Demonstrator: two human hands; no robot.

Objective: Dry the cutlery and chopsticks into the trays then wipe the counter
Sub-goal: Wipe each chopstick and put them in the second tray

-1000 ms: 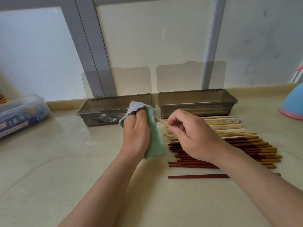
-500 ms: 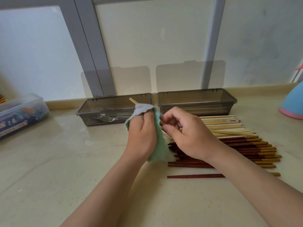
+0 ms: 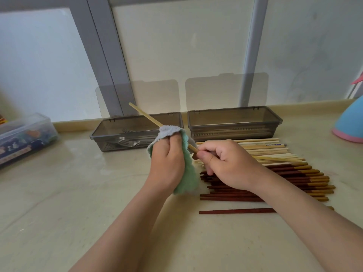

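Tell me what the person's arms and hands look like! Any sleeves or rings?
The left hand and right hand are bare: no gloves, rings or watch. The forearms are bare too, with no sleeve in view.

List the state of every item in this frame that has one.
left hand, grips green cloth around held chopstick
right hand, pinches held chopstick beside the cloth
held chopstick, tilted, off the counter
left tray, open, forks inside
right tray, open, stored chopsticks inside
loose chopsticks, lying on the counter
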